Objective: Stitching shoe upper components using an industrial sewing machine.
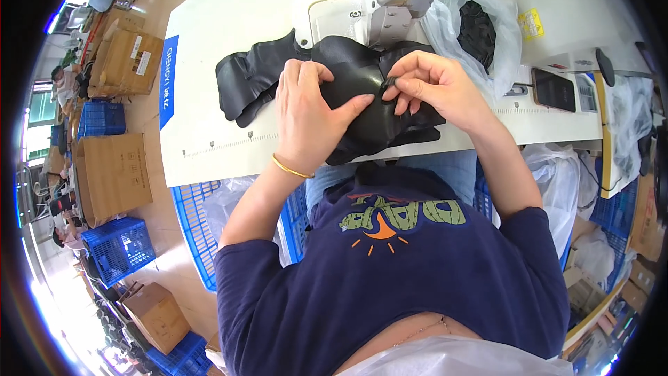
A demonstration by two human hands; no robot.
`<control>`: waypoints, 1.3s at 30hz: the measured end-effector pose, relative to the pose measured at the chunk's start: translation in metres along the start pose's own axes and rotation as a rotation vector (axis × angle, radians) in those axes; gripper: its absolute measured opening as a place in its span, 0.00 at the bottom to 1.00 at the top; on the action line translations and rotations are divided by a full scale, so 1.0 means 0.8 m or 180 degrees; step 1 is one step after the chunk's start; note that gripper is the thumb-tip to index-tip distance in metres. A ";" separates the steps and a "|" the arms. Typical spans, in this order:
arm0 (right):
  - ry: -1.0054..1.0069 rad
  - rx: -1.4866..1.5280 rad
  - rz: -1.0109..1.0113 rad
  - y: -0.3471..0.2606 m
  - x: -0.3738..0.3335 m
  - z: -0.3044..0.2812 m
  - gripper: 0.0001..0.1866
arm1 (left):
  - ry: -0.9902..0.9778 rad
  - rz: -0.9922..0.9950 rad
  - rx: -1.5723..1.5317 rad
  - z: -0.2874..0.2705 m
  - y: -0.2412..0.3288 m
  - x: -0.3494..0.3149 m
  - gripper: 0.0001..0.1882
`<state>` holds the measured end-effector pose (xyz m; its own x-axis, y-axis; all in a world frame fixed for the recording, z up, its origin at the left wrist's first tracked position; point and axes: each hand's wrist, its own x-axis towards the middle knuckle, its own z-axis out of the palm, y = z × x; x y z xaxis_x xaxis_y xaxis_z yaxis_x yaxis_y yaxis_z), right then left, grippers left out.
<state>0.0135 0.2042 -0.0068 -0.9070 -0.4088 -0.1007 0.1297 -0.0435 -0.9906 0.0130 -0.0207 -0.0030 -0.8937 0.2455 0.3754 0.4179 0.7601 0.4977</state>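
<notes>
Black leather-like pieces (348,76) lie in a layered, uneven pile on the white sewing table, their surface shiny and bulging in the middle. My left hand (303,108), with a gold bangle at the wrist, rests on the pile with its thumb spread well apart from its bent fingers. Close to its right, my right hand (435,87) is closed, thumb and forefinger pinching a small black tab (388,85) at the pile's surface. Whether that tab belongs to the leather underneath cannot be made out. The sewing machine head (396,7) stands just beyond the pile.
A clear plastic bag (511,42) with black pieces in it sits at the right of the machine, near a phone (554,89). A ruler scale runs along the table's (229,160) front edge. Blue crates (195,216) stand below, and cartons (115,174) on the left floor.
</notes>
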 end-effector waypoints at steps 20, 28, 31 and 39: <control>0.0323 0.0190 -0.0222 0.010 -0.005 0.015 0.07 | -0.0301 -0.0909 -0.2258 -0.007 -0.026 0.050 0.11; 0.0292 0.0347 -0.0218 0.011 -0.007 0.012 0.07 | -0.1401 -0.1888 -0.3287 -0.019 -0.024 0.041 0.08; 0.0397 0.0547 -0.0146 0.009 -0.005 0.009 0.07 | -0.1344 -0.1762 -0.3339 -0.020 -0.017 0.036 0.08; 0.0837 0.0526 -0.0476 0.003 0.003 0.049 0.05 | -0.0724 -0.1645 -0.3372 -0.008 0.009 0.014 0.09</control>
<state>0.0273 0.1671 -0.0054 -0.9903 -0.1386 0.0028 0.0310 -0.2410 -0.9700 0.0073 -0.0162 0.0096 -0.9591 0.2391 -0.1517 -0.1674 -0.0464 0.9848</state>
